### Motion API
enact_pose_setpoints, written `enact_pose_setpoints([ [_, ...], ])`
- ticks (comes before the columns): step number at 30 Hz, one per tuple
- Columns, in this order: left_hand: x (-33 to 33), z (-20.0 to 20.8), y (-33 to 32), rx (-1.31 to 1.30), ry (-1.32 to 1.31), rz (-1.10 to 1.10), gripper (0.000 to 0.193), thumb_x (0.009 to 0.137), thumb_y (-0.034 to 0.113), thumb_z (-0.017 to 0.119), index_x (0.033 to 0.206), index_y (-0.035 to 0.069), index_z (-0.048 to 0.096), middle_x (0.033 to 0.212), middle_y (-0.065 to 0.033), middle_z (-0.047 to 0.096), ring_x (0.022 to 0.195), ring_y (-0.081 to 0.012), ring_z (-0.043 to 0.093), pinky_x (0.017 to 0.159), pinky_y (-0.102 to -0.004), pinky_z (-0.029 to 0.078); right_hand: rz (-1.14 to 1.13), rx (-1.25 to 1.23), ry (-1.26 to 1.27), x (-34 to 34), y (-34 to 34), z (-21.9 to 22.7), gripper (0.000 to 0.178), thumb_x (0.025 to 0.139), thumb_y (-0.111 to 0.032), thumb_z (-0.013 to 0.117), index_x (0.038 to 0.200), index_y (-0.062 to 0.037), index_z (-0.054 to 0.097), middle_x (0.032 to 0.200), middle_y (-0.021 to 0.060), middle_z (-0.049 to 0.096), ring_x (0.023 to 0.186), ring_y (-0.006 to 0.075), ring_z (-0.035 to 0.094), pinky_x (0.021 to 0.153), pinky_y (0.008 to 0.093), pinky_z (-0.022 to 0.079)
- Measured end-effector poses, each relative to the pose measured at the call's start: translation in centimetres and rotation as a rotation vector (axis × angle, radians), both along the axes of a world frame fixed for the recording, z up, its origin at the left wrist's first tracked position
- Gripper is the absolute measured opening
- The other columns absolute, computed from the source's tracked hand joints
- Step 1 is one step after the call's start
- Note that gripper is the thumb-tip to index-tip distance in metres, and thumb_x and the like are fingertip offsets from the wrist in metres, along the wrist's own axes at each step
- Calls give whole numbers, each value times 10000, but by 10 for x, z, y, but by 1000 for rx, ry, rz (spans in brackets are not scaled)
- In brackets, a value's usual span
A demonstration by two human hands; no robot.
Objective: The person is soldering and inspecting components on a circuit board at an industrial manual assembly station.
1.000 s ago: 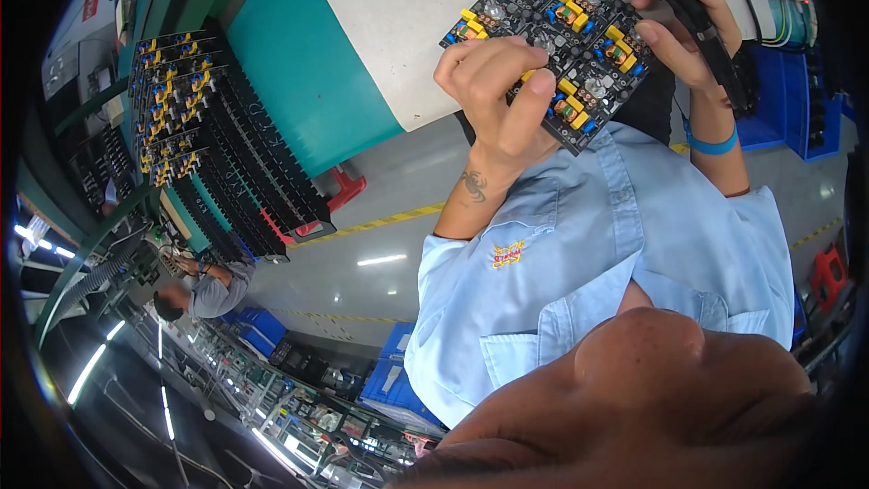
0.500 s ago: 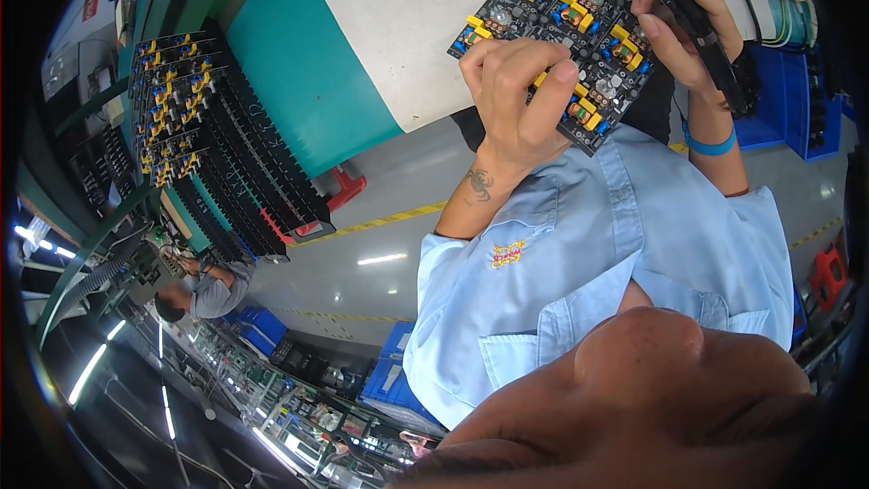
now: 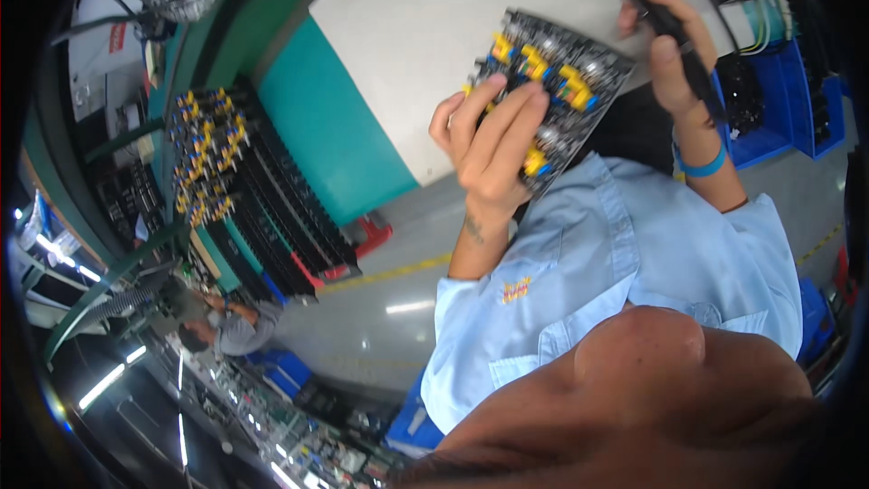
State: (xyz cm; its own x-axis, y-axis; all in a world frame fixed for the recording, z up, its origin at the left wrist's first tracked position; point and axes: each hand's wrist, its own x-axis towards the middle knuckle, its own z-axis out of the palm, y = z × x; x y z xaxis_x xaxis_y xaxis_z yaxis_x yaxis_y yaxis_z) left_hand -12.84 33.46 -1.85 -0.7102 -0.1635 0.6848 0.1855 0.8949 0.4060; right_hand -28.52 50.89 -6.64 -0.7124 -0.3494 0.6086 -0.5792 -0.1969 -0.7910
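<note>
I'm holding a black circuit board with yellow and blue components [image 3: 552, 95] up over the pale grey worktop [image 3: 407, 36], my left hand [image 3: 493, 149] closed around its lower edge, fingers spread across it. My right hand [image 3: 674, 54] is wrapped tight around a black pen-shaped tool [image 3: 665, 23] just beside it. Risk: the tilted board slipping, or the tool knocking components. A rack of similar boards [image 3: 235, 181] is standing well apart.

Black tool's [image 3: 668, 25] tip beyond top edge; circuit board [image 3: 552, 95] partly behind fingers [image 3: 502, 122].

Left hand [image 3: 493, 149] gripping a dark circuit board [image 3: 554, 91] with yellow parts, right hand [image 3: 674, 45] holding a black tool [image 3: 665, 23]
</note>
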Motion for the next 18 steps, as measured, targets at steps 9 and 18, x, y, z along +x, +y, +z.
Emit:
enact_pose_setpoints([
  [9, -2, -4, -38, 506, 70, -127, 479, 680, 54, 879, 1085, 10, 628, 972, -138, 730, 942, -241, 682, 927, -380, 523, -30, -27, -90, 5, -8, 18, 385, 819, 6, 669, 1199, 30, 615, 1056, 130, 626, 807, 183, 603, 740, 275, 484],
  [18, -62, 37, -92, 1283, -507, -70, 275, 902, 192, 721, 1063, -15, 639, 936, -79, 656, 805, -143, 586, 739, -245, 491, -145, 24, -57, 6, -9, 12, 362, 849, 16, 680, 1206, 22, 616, 1086, 129, 640, 903, 215, 623, 829, 284, 490],
])
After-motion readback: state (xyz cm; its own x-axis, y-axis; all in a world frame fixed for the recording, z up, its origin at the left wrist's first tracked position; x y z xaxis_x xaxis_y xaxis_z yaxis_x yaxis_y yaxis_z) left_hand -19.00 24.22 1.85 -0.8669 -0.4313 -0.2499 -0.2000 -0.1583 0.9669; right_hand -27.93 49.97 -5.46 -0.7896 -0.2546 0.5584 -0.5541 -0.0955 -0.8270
